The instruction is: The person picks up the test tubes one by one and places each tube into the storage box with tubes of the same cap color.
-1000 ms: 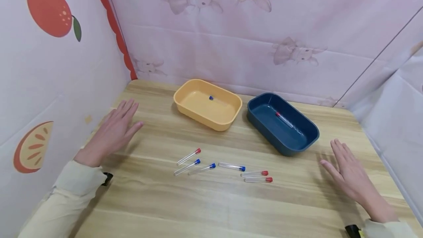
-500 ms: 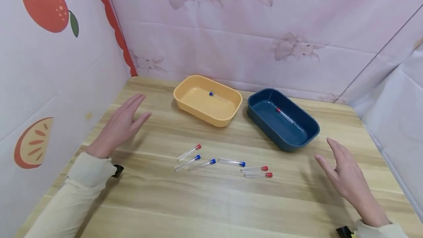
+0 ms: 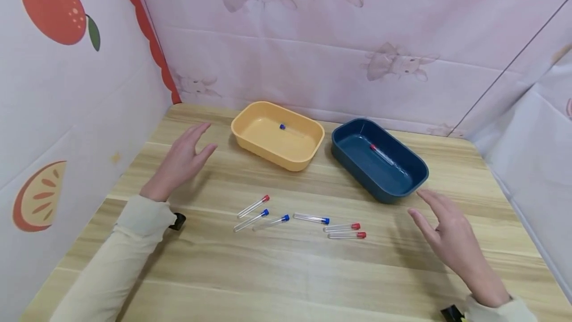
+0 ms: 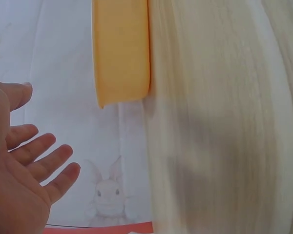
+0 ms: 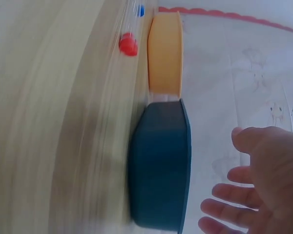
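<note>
My left hand (image 3: 178, 164) hovers over the table, left of the yellow bin (image 3: 263, 152), its fingers extended and thumb apart. In the left wrist view its palm and relaxed fingers hold nothing. At the right, my empty right hand (image 3: 455, 236) is raised close to the near right corner of the dark blue bin (image 3: 357, 170). Between the hands lie several clear test tubes: a red-capped tube (image 3: 253, 206) and blue-capped tubes (image 3: 251, 220) at left, and a pair of red-capped tubes (image 3: 346, 235) at right. A blue cap (image 3: 282, 126) shows inside the yellow bin; a red-capped tube (image 3: 382, 154) lies in the blue one.
Both bins stand side by side near the back of the wooden table (image 3: 268, 282). Behind them rises a pink cloth wall (image 3: 313, 63) with printed rabbits. A white cloth wall (image 3: 103, 113) with fruit prints borders the left; another cloth (image 3: 536, 133) hangs at right.
Both hands have moved inward: the left toward the yellow bin, the right leftward toward the blue bin and the tubes. Tubes and bins stay in place; the head view has shifted slightly.
</note>
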`<state>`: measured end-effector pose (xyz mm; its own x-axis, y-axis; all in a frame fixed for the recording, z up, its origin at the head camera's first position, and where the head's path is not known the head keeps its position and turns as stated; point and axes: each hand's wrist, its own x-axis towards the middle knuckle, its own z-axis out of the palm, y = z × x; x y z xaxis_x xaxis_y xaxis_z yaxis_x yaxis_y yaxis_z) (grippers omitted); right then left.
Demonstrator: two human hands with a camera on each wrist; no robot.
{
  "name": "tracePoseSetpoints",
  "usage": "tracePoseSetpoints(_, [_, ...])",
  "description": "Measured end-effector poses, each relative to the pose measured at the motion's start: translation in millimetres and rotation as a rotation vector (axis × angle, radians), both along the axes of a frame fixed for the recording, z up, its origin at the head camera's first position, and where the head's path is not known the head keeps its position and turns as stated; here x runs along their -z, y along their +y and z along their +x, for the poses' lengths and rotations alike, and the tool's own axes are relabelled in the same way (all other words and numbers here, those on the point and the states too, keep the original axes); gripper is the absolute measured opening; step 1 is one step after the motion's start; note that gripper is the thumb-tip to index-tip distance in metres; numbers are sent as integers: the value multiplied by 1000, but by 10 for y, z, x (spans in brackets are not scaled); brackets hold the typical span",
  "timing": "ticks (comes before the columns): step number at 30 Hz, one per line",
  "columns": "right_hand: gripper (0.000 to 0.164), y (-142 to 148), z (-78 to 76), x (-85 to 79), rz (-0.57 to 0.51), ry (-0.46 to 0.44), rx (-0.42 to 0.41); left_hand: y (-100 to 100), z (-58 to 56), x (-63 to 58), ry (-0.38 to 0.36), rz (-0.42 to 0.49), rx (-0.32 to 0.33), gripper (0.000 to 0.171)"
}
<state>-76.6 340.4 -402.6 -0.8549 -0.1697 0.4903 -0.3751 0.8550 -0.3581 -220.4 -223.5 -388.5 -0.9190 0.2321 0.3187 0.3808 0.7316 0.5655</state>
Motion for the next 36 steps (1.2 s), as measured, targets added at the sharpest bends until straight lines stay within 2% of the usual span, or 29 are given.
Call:
tracePoseSetpoints(4, [46,-101,11,6,26,4,-14,24,-62,56,-16,57,10,59])
tracePoseSetpoints(9, [44,-204,6,7,50,-14,-38,38,-120,124,-77,106,4,59])
tracePoseSetpoints(19, [43,-433,-77,14,49,-29,-132,176,-283,134,-138,132,-2,58])
tracePoseSetpoints(26, [40,-596,-131,36,23,-93,-187,264,-413,130,-205,150,-33,61])
tracePoseSetpoints(36, [39,-826,-219,85,26,-169,-231,316,-625,191,-216,171,-49,62])
